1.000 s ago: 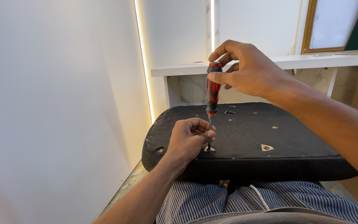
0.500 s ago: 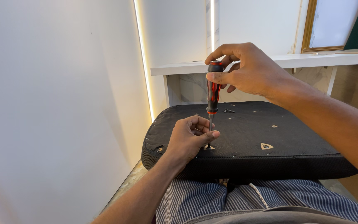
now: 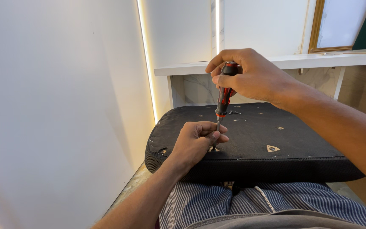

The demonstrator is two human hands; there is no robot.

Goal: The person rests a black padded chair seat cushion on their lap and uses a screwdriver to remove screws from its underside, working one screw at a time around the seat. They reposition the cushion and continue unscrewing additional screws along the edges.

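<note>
Our right hand [image 3: 250,78] grips the red-and-black screwdriver [image 3: 224,95] upright; left-hand fingers [image 3: 214,135] pinch its tip on the seat cushion's underside [image 3: 293,135], where a slip could jab them.

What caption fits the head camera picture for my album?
Right hand grips a red-and-black screwdriver upright while left hand steadies its tip on a black seat cushion.

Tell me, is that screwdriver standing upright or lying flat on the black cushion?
Upright. The right hand grips the red-and-black screwdriver by its handle, tip down on the black cushion, where the left hand pinches the shaft.
</note>
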